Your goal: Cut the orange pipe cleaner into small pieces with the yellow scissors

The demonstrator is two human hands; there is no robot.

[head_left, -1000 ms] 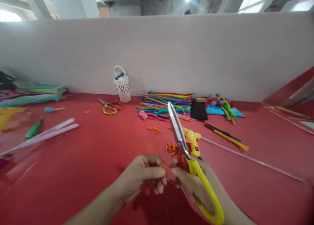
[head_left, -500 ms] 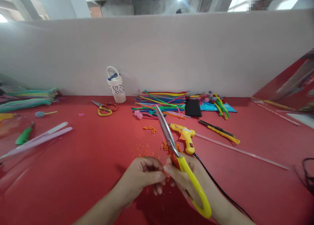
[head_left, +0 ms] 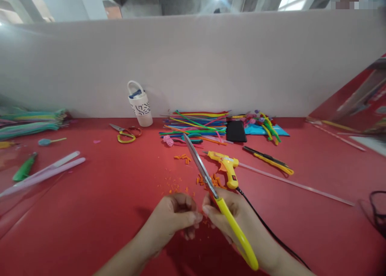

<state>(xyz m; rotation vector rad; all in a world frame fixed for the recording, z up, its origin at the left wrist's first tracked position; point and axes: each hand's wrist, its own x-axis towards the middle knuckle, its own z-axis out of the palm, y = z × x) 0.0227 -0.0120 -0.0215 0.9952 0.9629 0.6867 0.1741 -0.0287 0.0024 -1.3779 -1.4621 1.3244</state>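
My right hand (head_left: 233, 211) is closed around a pair of scissors (head_left: 238, 234) with yellow handles; the blades are together and point up and away to the left. Its thumb and fingertips come close to my left hand (head_left: 177, 215), whose thumb and index finger are pinched together. Whatever sits between the left fingertips is too small or hidden to make out. Just beyond the hands lie short orange pieces (head_left: 216, 181) and finer orange crumbs (head_left: 173, 185). More cut orange pieces (head_left: 183, 158) rest farther back on the red table (head_left: 120, 211).
To the right are a yellow glue gun (head_left: 227, 167) with a cord, a clear glue stick (head_left: 295, 183) and a yellow cutter (head_left: 273, 163). Pipe cleaners (head_left: 196, 123), a black phone (head_left: 236, 131), a white tumbler (head_left: 141, 109) and other scissors (head_left: 126, 136) stand along the back. Green-handled tool (head_left: 25, 168) at left.
The fingertips of my two hands have drawn slightly apart, and the orange bit seen between them no longer shows. The scissors have tipped a little to the left. My view has shifted slightly.
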